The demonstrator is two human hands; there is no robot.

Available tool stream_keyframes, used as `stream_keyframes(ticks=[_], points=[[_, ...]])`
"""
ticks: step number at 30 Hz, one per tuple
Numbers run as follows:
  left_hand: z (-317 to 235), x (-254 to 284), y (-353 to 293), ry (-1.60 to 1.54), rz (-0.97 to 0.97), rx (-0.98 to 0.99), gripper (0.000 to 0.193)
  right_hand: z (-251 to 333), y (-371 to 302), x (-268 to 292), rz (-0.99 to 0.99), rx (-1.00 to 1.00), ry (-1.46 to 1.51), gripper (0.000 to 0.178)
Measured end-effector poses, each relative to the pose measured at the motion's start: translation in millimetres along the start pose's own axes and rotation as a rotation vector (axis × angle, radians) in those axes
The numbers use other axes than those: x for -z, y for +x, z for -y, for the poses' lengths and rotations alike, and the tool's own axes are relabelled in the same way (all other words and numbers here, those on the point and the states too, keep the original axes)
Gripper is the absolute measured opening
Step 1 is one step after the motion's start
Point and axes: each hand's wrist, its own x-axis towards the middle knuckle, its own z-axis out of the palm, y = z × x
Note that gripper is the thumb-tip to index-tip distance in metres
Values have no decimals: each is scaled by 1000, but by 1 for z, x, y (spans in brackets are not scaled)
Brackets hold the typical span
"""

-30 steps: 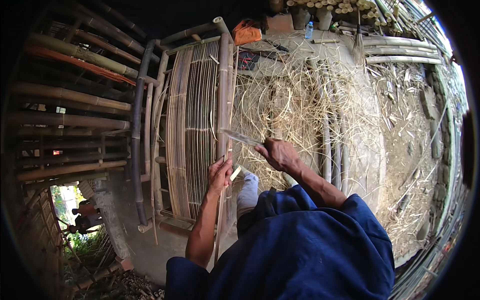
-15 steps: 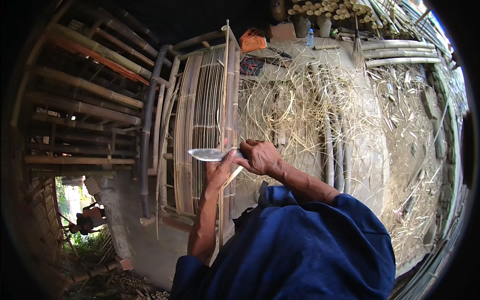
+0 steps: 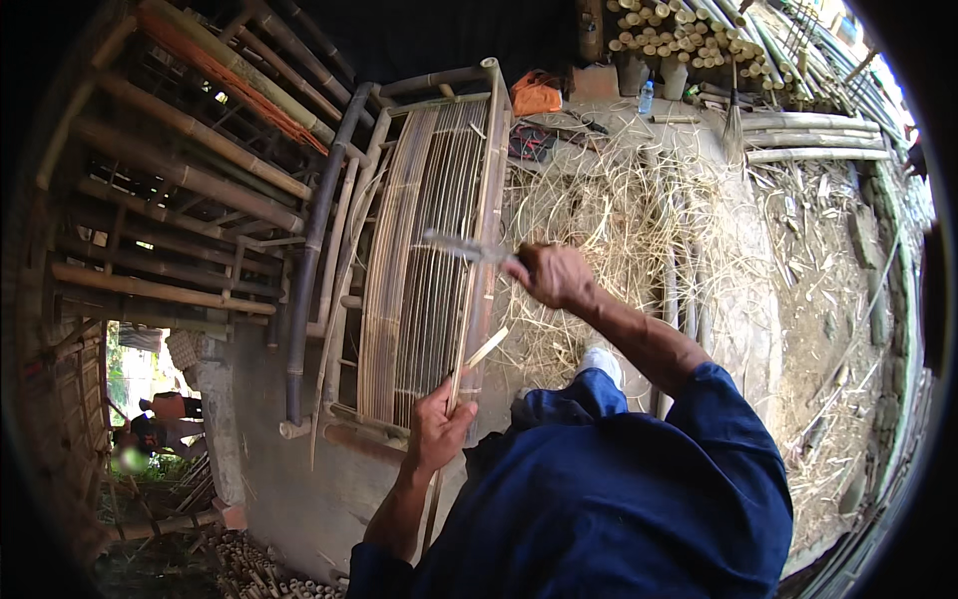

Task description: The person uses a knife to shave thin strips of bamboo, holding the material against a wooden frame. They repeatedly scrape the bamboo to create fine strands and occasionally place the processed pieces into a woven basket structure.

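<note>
My right hand is closed round the handle of a knife. Its blade points left over the slatted bamboo frame and is smeared by motion. Lower down, my left hand grips a long thin bamboo strip, whose lower part runs down beside my body. Just above that hand a pale split end juts out to the upper right. Beneath both hands lies the bamboo frame, with rows of narrow slats along its length. The knife is apart from the strip.
Pale bamboo shavings litter the ground on the right, around several poles. A bamboo rack stands left. Farther back are an orange bag, a water bottle, a broom and stacked bamboo. Another person appears at lower left.
My right hand has lifted the knife away from my left hand, up and to the right. My left hand has slid down toward my body, still holding the strip. The view has shifted slightly.
</note>
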Motion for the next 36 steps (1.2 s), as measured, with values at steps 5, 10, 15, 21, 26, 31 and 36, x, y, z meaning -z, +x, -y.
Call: stream_keyframes(ticks=[5,10,15,21,26,31,36], points=[[-14,-5,-3,53,-16,38,52,-43,58,16,89,-160,-34,75],[-40,-18,8,136,-5,108,51,-123,140,61,-141,-192,-23,74],[-44,-26,10,364,-80,45,43,-211,226,126,-253,-277,-35,75],[-78,-57,3,310,-126,498,32,-304,294,213,-302,-514,49,83],[-84,-65,35,192,-203,625,33,-320,297,210,-365,-506,113,86],[-83,-67,225,183,-253,201,62,-191,206,103,78,-271,319,79],[-91,-51,332,8,-227,72,91,-90,108,55,124,163,385,63]])
